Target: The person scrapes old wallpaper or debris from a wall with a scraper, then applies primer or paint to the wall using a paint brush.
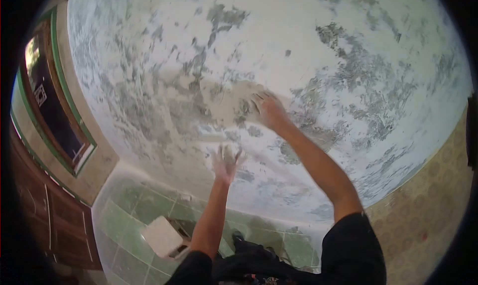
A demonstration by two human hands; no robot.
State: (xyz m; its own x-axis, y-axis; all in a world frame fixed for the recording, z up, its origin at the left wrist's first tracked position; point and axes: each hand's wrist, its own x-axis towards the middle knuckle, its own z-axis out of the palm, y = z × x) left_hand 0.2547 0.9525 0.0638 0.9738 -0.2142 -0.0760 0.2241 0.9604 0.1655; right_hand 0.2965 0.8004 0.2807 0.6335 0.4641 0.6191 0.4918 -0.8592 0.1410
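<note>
A large wall (284, 16) fills most of the view, white with patchy grey marks. My right hand (269, 109) lies against it at the middle, fingers stretched out and dusty at the tips. Whether anything thin is under those fingers cannot be seen. A beige smear (226, 103) spreads over the wall just left of that hand. Lower and to the left, my left hand (227, 165) is in front of the wall, its whitish fingers spread and slightly blurred. I see nothing held in it.
On the green tiled floor (134, 205) stands a small pale stool (162, 236), left of my feet. A window with a green-edged frame (64, 80) and a brown wooden door (69, 230) are at the left. A tan patterned surface (418, 205) lies at the right.
</note>
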